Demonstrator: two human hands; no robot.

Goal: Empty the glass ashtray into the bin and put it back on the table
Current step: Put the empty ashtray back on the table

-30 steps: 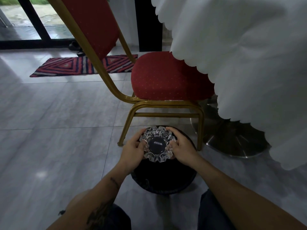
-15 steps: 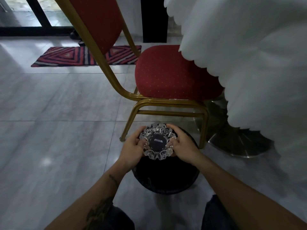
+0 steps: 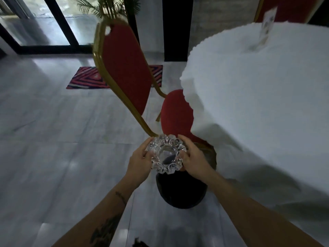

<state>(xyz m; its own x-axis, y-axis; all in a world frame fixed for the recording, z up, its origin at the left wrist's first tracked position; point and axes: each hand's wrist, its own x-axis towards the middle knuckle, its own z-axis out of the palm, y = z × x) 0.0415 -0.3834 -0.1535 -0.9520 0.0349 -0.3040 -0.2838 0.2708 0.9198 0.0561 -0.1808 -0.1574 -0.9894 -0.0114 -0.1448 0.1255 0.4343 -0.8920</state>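
Observation:
I hold a clear cut-glass ashtray [image 3: 166, 154] with a scalloped rim between both hands, its bowl facing up towards me. My left hand [image 3: 139, 162] grips its left side and my right hand [image 3: 193, 160] grips its right side. The ashtray hangs in the air above the far edge of a round black bin [image 3: 181, 191] that stands on the floor. The table [image 3: 267, 90], covered by a white cloth with a scalloped hem, rises at the right, higher than the ashtray.
A red chair [image 3: 128, 72] with a gold frame stands just beyond the ashtray, its seat tucked under the cloth. A striped rug [image 3: 85, 79] lies on the grey tiled floor. A card stand [image 3: 265, 27] sits on the tabletop. A second red chair [image 3: 288, 9] is behind the table.
The view has risen and tilted up, so the tabletop now shows. Both hands have lifted the ashtray away from the bin mouth, still gripping its sides.

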